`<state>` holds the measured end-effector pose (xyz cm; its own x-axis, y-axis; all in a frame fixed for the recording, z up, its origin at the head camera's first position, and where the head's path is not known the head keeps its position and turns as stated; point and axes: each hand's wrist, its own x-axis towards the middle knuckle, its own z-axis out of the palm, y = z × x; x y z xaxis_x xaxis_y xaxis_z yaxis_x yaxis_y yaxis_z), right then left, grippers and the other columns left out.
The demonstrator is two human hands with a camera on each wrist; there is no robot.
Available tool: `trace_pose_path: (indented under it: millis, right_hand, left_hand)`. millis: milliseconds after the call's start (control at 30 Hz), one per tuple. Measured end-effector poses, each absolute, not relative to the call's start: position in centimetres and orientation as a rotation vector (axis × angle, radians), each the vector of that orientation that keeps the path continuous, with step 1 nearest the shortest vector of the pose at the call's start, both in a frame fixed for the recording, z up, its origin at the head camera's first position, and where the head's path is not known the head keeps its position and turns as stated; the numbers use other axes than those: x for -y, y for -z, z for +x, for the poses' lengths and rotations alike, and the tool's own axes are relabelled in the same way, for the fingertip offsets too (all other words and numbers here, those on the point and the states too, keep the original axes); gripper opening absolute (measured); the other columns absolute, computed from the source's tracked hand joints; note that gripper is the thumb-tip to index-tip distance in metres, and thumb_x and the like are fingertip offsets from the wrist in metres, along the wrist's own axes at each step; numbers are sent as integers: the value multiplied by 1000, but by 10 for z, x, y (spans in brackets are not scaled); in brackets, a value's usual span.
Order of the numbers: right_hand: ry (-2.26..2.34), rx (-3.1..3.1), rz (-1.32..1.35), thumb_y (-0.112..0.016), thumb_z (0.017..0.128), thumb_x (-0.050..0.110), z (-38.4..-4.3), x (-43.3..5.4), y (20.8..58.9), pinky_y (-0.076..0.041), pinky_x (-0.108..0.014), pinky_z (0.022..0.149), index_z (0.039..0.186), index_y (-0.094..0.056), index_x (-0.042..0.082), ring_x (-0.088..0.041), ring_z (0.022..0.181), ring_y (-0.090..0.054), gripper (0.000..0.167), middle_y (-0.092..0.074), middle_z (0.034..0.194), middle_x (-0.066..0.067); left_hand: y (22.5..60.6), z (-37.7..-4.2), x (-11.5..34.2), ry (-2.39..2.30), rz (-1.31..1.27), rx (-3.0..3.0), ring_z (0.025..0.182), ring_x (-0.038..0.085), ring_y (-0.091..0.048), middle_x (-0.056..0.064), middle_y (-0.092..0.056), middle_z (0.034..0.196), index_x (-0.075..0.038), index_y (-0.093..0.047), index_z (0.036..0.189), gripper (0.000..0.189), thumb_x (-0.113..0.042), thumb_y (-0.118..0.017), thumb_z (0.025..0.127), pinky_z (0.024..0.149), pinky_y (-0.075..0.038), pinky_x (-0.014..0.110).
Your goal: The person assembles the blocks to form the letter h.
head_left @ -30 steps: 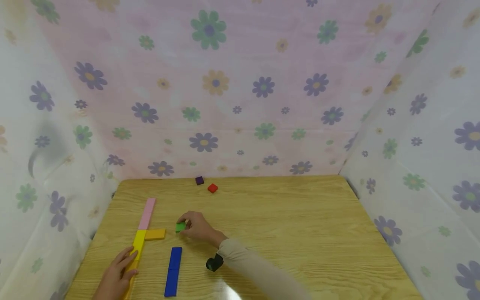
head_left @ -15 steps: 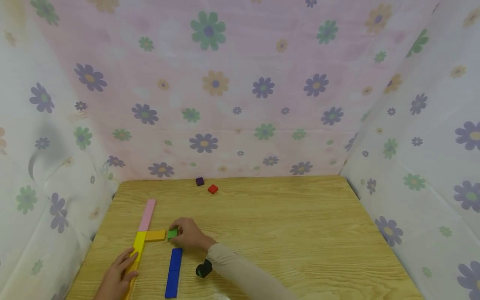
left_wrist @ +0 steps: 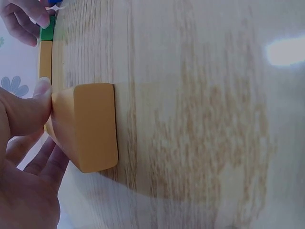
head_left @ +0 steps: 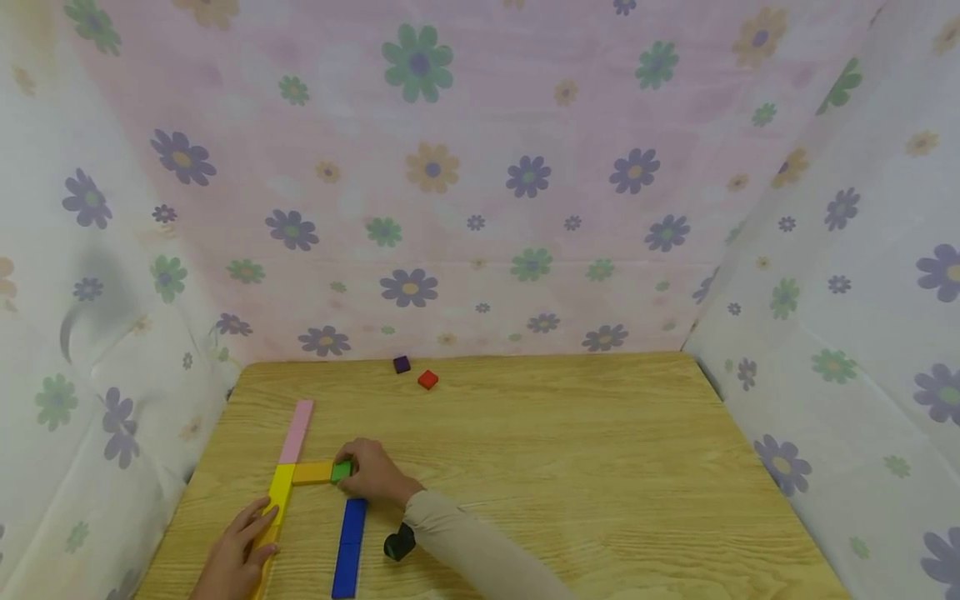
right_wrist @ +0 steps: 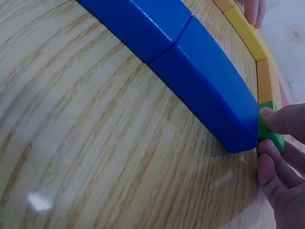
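My right hand (head_left: 375, 473) pinches a small green block (head_left: 342, 472) between thumb and fingers, at the right end of an orange block (head_left: 312, 473). The two blocks appear to touch. That orange block runs right from a yellow block (head_left: 282, 483), below a pink strip (head_left: 296, 432). With thumb and fingers on opposite sides, my left hand (head_left: 236, 554) holds the near orange block (left_wrist: 95, 126) in the same row, its fingers reaching the yellow block. Two blue blocks (right_wrist: 205, 81) lie end to end just below the green one.
A purple block (head_left: 402, 364) and a red block (head_left: 428, 380) lie at the back edge of the wooden table (head_left: 600, 467). Flowered cloth (head_left: 480, 167) encloses the table at the back and sides. A black wrist device (head_left: 400, 543) sits beside the right sleeve.
My right hand has carried the green block left and slightly toward me, up to the orange block's end. The left hand has stayed in place on the row.
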<state>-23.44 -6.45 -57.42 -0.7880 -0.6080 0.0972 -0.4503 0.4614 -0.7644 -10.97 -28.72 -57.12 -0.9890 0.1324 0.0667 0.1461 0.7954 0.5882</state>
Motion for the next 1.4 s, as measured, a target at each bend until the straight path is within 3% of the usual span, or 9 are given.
trace_pose_path:
  millis: [400,633,800,967,1133,1400]
  right_hand:
    - [1168,-2550,-968,-75,77,2,-233,65,574,-40,-9,58,102,-68,4,1,68,-47,26,-57,87,1]
    - [1101,-2585,-980,-74,77,4,-234,66,575,-39,-8,64,101,-68,6,2,75,-45,25,-59,91,4]
    - [1017,-2613,-982,-74,79,10,-236,63,567,-39,-10,67,104,-68,10,1,80,-47,26,-58,97,6]
    - [1040,-2609,-954,-74,82,12,-244,57,553,-41,-11,64,110,-67,10,0,73,-49,30,-58,105,1]
    - [1065,-2602,-1000,-73,83,13,-250,50,543,-41,-11,63,113,-67,7,1,68,-48,30,-59,107,-4]
    - [1121,-2590,-989,-70,86,11,-258,34,530,-44,-14,69,115,-65,5,-11,83,-57,31,-59,112,-10]
  left_hand:
    - [576,-110,288,948,-268,2894,106,50,-53,29,-50,126,13,-57,121,51,2,-75,74,73,-52,45]
    - [581,-108,289,876,-296,2847,100,43,-58,23,-54,124,10,-62,117,50,3,-77,69,70,-53,31]
    - [579,-109,289,930,-283,2888,105,48,-54,26,-51,126,12,-58,121,51,3,-75,73,74,-53,41]
    - [575,-111,289,979,-253,2940,111,52,-49,29,-47,130,13,-54,125,51,1,-73,78,78,-50,48]
    - [576,-110,290,945,-257,2913,108,50,-52,27,-49,128,12,-57,122,51,2,-74,76,75,-52,45]
    - [578,-110,289,952,-271,2893,107,50,-53,26,-50,128,11,-58,122,51,3,-73,75,72,-53,41]
